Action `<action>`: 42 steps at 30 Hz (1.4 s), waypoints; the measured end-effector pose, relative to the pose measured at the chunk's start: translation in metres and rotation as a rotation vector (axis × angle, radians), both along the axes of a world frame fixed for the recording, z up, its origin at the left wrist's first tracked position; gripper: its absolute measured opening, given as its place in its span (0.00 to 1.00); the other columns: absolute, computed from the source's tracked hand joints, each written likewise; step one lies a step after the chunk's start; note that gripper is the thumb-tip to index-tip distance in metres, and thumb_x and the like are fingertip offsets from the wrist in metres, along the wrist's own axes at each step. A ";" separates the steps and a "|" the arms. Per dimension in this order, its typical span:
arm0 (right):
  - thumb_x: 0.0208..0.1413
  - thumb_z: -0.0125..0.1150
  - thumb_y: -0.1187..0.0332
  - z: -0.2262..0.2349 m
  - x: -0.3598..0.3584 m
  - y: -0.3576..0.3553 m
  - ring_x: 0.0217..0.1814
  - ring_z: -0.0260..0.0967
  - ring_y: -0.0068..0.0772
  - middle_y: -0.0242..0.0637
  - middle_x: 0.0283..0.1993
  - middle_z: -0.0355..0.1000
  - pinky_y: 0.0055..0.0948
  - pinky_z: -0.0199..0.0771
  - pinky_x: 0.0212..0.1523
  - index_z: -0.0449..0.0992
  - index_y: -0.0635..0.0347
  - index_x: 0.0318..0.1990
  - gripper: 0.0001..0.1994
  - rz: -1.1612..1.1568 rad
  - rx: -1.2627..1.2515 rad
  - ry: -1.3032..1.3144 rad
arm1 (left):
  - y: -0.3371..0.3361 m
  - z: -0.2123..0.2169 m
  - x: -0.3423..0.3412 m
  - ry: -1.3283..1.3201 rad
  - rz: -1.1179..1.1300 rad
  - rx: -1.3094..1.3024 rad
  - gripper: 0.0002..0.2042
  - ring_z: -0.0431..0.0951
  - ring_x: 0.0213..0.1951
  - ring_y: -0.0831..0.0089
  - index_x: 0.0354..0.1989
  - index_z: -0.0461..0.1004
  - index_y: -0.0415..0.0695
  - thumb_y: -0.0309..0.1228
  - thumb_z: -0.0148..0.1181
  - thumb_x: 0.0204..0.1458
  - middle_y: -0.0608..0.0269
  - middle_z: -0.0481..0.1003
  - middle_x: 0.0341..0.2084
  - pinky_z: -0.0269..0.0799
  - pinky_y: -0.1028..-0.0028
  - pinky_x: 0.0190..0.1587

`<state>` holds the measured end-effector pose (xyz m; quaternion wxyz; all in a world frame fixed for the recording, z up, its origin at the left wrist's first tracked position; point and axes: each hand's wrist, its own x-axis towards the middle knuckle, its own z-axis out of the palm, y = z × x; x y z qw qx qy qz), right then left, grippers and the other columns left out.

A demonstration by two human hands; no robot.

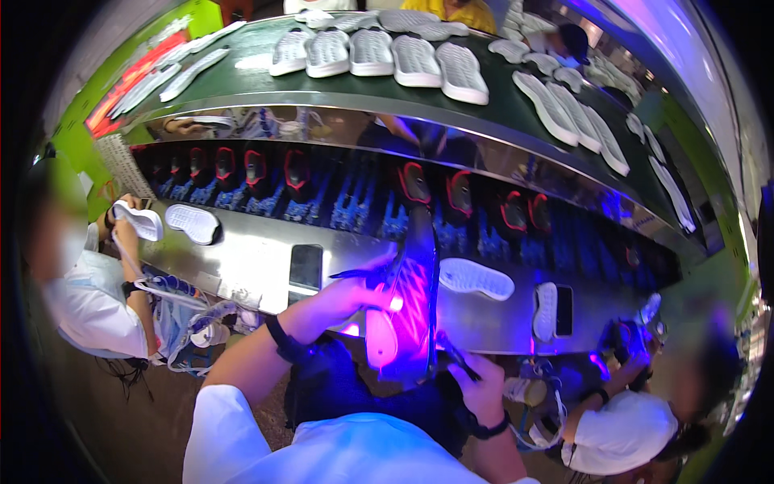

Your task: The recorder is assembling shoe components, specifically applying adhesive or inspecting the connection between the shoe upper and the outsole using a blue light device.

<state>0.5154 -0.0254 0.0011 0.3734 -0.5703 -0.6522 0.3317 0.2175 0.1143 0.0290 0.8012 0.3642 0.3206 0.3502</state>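
While the left hand (347,294) grips a brush (355,275), the right hand (476,387) clasps the upturned shoe (407,315) over the steel surface (250,258)

A shoe upper (407,310) stands sole-up on its toe, glowing pink and violet under ultraviolet light, its long axis running from six to twelve o'clock. A thin dark brush (355,274) lies flat against its side at nine o'clock.
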 end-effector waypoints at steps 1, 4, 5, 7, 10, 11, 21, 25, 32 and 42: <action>0.53 0.72 0.75 -0.009 0.006 0.001 0.44 0.81 0.32 0.44 0.42 0.82 0.30 0.77 0.52 0.81 0.68 0.51 0.16 0.023 0.004 0.005 | 0.017 0.007 -0.004 0.119 0.040 0.080 0.38 0.73 0.60 0.71 0.70 0.62 0.40 0.24 0.72 0.49 0.62 0.75 0.56 0.73 0.69 0.59; 0.59 0.68 0.73 -0.037 0.022 0.000 0.44 0.78 0.26 0.39 0.39 0.81 0.29 0.77 0.52 0.79 0.70 0.51 0.14 -0.171 -0.181 0.142 | 0.088 -0.025 -0.030 0.500 0.220 0.226 0.35 0.78 0.52 0.69 0.65 0.67 0.40 0.30 0.74 0.47 0.61 0.79 0.49 0.73 0.67 0.56; 0.60 0.67 0.72 -0.044 0.029 0.001 0.42 0.78 0.26 0.39 0.40 0.81 0.28 0.78 0.50 0.79 0.71 0.51 0.14 -0.212 -0.188 0.195 | 0.115 -0.037 -0.039 0.728 0.265 0.284 0.33 0.80 0.49 0.66 0.63 0.69 0.39 0.35 0.74 0.47 0.58 0.80 0.47 0.75 0.67 0.55; 0.60 0.67 0.71 -0.047 0.043 0.002 0.41 0.78 0.26 0.38 0.41 0.82 0.28 0.78 0.48 0.79 0.71 0.51 0.15 -0.244 -0.179 0.245 | 0.170 -0.042 -0.050 0.952 0.324 0.348 0.33 0.82 0.46 0.64 0.61 0.71 0.38 0.40 0.74 0.47 0.55 0.81 0.45 0.76 0.66 0.55; 0.60 0.68 0.71 -0.048 0.061 -0.004 0.37 0.75 0.24 0.34 0.41 0.80 0.27 0.78 0.41 0.78 0.70 0.50 0.14 -0.388 -0.390 0.288 | 0.244 -0.039 -0.059 1.630 0.079 0.292 0.28 0.82 0.51 0.58 0.51 0.79 0.43 0.53 0.66 0.49 0.52 0.81 0.50 0.77 0.63 0.54; 0.63 0.64 0.72 -0.054 0.065 -0.006 0.41 0.74 0.23 0.34 0.42 0.78 0.26 0.76 0.40 0.75 0.66 0.57 0.16 -0.359 -0.414 0.217 | 0.261 -0.054 -0.076 1.652 0.109 0.430 0.26 0.81 0.53 0.59 0.52 0.79 0.45 0.52 0.64 0.51 0.54 0.80 0.51 0.76 0.63 0.55; 0.66 0.55 0.58 -0.074 0.112 -0.008 0.84 0.35 0.50 0.50 0.80 0.41 0.95 0.53 0.56 0.41 0.50 0.79 0.39 0.426 -0.543 1.940 | 0.331 -0.087 -0.038 1.781 0.500 0.940 0.18 0.78 0.51 0.61 0.51 0.75 0.49 0.43 0.60 0.56 0.56 0.78 0.44 0.74 0.63 0.53; 0.67 0.59 0.65 -0.071 0.097 0.007 0.62 0.66 0.38 0.43 0.66 0.63 0.51 0.78 0.49 0.56 0.58 0.73 0.30 -0.029 -0.602 0.935 | 0.329 -0.126 0.072 1.664 0.580 0.787 0.18 0.77 0.53 0.60 0.52 0.75 0.48 0.43 0.59 0.56 0.55 0.78 0.47 0.73 0.62 0.56; 0.66 0.61 0.69 -0.047 0.066 0.013 0.37 0.70 0.22 0.34 0.51 0.72 0.19 0.74 0.35 0.66 0.61 0.66 0.22 -0.388 -0.510 0.141 | 0.342 -0.174 0.075 1.434 0.658 0.574 0.19 0.76 0.58 0.57 0.53 0.76 0.47 0.43 0.58 0.57 0.53 0.77 0.52 0.71 0.61 0.60; 0.65 0.60 0.74 -0.087 0.090 0.025 0.56 0.74 0.30 0.36 0.58 0.75 0.27 0.74 0.55 0.70 0.66 0.66 0.22 -0.244 -0.160 0.358 | 0.374 -0.152 0.113 2.022 0.088 0.750 0.15 0.79 0.49 0.51 0.54 0.75 0.52 0.41 0.52 0.63 0.53 0.76 0.52 0.75 0.43 0.47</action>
